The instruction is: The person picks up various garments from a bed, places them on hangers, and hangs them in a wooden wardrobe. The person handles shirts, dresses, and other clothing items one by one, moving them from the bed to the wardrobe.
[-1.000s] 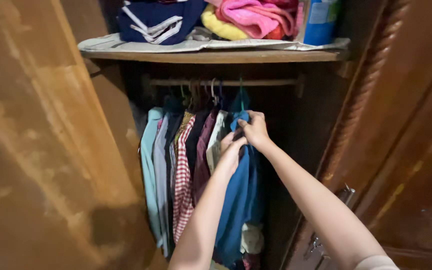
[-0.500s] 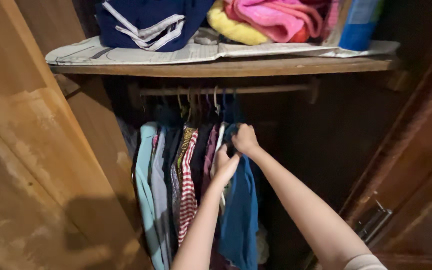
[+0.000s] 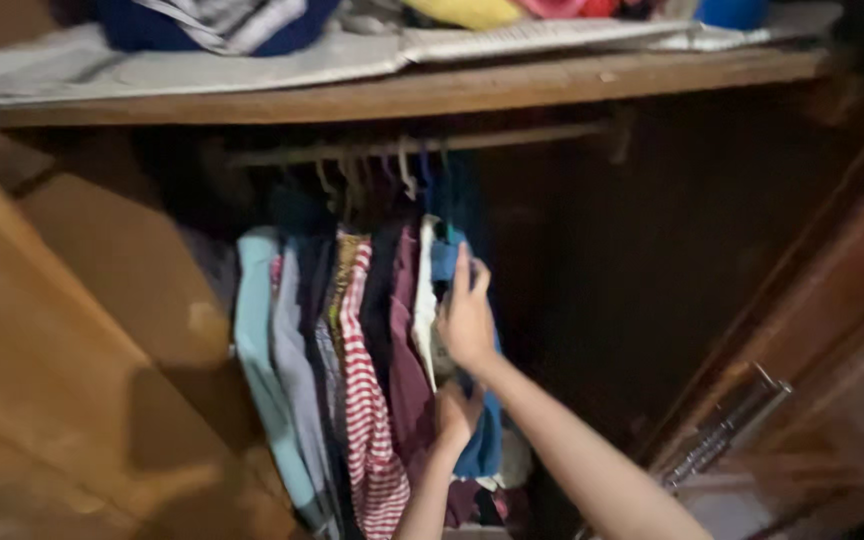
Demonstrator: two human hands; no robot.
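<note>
Several shirts hang on a wooden rail [image 3: 512,140] inside a wardrobe. My right hand [image 3: 467,315] presses flat against the blue shirt [image 3: 480,440] at the right end of the row, fingers pointing up near its collar. My left hand [image 3: 455,415] is lower down and grips the front of the same blue shirt. A white garment [image 3: 424,300] hangs just left of it, then a maroon one [image 3: 402,370] and a red-and-white striped shirt [image 3: 367,420]. A pale blue shirt [image 3: 257,350] hangs at the left end.
A wooden shelf [image 3: 432,90] above the rail holds folded clothes on a paper lining. The open wardrobe door [image 3: 62,400] stands at the left. Another door with a metal handle [image 3: 727,430] is at the right. The wardrobe's right half is dark.
The view has dropped and moved closer to the clothes. My left hand has slid down the blue shirt, while my right hand has shifted from its collar to flat on its front.
</note>
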